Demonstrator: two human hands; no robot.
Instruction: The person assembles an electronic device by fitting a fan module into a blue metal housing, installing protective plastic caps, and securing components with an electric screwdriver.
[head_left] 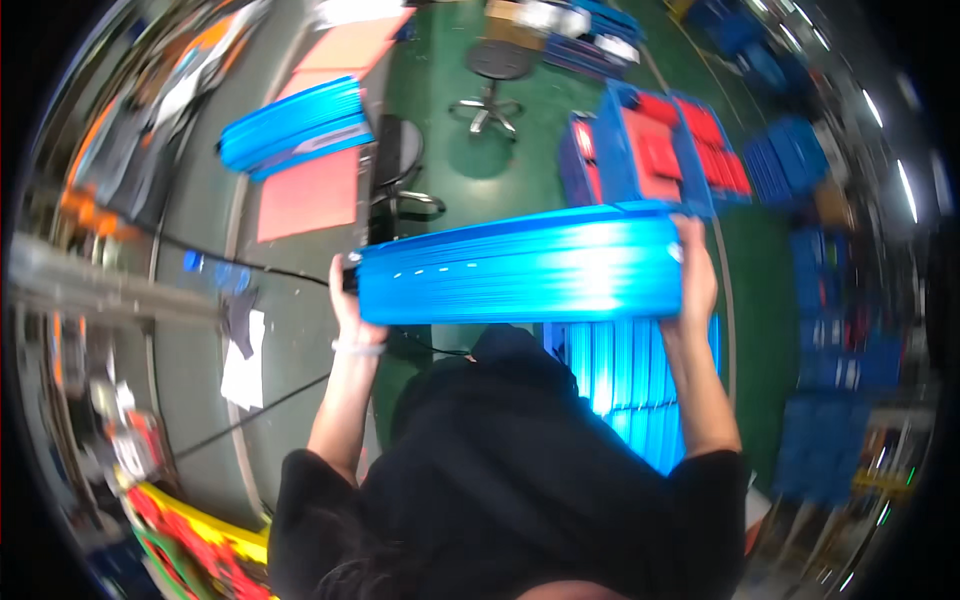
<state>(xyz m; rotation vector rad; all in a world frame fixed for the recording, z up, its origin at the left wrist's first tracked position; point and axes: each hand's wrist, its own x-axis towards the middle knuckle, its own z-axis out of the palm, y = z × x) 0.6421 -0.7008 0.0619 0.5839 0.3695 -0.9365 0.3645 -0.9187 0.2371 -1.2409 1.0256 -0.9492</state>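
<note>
I hold a long, shiny blue ribbed metal housing (520, 265) level in front of my body. At its left end, my left hand (352, 300) grips it beside a dark end piece. My right hand (695, 275) is closed round the opposite end. A black cable (270, 268) runs from near my left hand across the workbench. Farther off, a similar blue ribbed housing (295, 130) lies on the bench over a pink mat (310, 195). Several more blue ribbed pieces (625, 385) lie side by side below my right forearm.
The grey workbench (290, 350) stretches along my left, with a white sheet (243, 365) and a clear bottle (232, 277) on it. Stools (498, 62) stand ahead on the green floor. Blue bins (640, 150) with red items are at the front right.
</note>
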